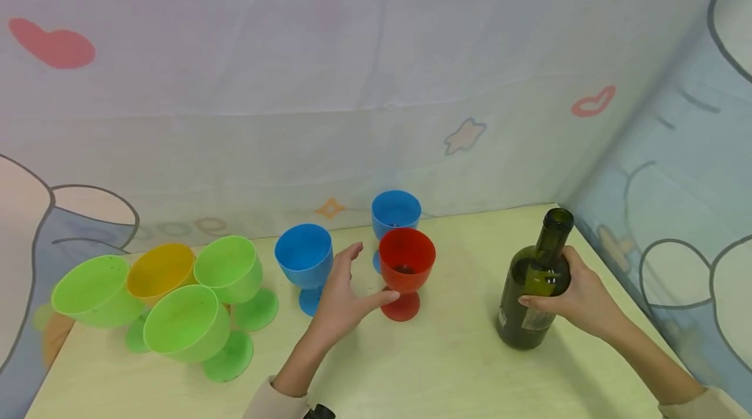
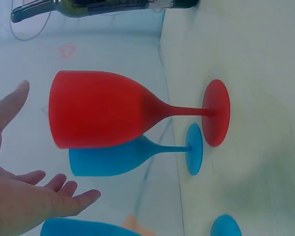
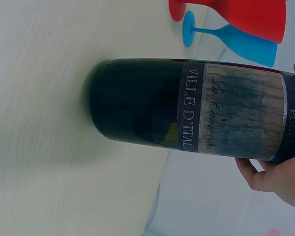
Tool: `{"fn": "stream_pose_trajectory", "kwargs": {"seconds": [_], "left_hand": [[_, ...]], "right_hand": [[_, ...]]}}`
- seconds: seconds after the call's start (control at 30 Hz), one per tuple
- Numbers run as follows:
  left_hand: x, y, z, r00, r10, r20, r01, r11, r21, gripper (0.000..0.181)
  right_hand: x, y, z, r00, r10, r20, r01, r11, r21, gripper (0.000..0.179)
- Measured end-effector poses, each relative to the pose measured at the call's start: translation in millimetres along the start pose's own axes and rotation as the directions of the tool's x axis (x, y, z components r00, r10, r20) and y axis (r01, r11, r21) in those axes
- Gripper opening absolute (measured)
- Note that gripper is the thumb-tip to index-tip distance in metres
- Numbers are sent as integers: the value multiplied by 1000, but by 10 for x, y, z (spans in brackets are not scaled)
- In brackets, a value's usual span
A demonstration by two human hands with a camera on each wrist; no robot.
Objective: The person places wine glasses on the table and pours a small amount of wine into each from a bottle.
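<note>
My right hand (image 1: 578,301) grips a dark green wine bottle (image 1: 531,288) around its upper body, thumb across the front. The bottle is upright with its mouth uncovered, and its printed label (image 3: 243,108) shows in the right wrist view. Beside a red plastic wine goblet (image 1: 407,262), my left hand (image 1: 346,295) is spread, thumb and fingers apart with nothing between them. In the left wrist view the red goblet (image 2: 98,109) stands just beyond the fingertips. One blue goblet (image 1: 396,210) stands behind the red one; another blue goblet (image 1: 303,256) is left of the left hand.
Several green goblets, one of them a green goblet (image 1: 187,324) at the front, cluster with a yellow goblet (image 1: 161,272) on the left of the pale table (image 1: 458,380). A printed cloth (image 1: 282,79) hangs along the table's back edge, and another cloth (image 1: 693,197) borders the right side.
</note>
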State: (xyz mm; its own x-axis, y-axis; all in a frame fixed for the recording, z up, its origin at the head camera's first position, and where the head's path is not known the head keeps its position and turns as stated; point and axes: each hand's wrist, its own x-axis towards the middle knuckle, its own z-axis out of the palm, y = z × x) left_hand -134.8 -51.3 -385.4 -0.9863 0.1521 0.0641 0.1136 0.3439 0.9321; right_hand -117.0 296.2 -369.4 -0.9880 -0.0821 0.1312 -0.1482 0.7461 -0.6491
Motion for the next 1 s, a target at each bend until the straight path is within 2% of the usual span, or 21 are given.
{"fn": "stream_pose_trajectory", "kwargs": {"seconds": [0.33,0.47,0.7,0.8,1.0], "left_hand": [[-180,38,-267,1000,-5,-3,5,999,34,87],[-230,73,-386,1000,20,-10,-19,998,61,86],[-269,141,-609,994,52,-91,-46,996,73,83],[-262,148,-689,988,68,-136,-53,993,109,82],[-158,36,-791,979,71,-192,-29,976,214,85]], "right_hand": [[-3,8,6,1000,0,10,0,1000,4,80],[-6,-5,9,1000,-4,7,4,1000,1,78],[-12,-12,19,1000,-18,3,18,1000,7,79],[-12,-14,22,999,-37,-10,37,999,-7,79],[-5,-24,33,997,-76,-33,75,997,-26,77]]}}
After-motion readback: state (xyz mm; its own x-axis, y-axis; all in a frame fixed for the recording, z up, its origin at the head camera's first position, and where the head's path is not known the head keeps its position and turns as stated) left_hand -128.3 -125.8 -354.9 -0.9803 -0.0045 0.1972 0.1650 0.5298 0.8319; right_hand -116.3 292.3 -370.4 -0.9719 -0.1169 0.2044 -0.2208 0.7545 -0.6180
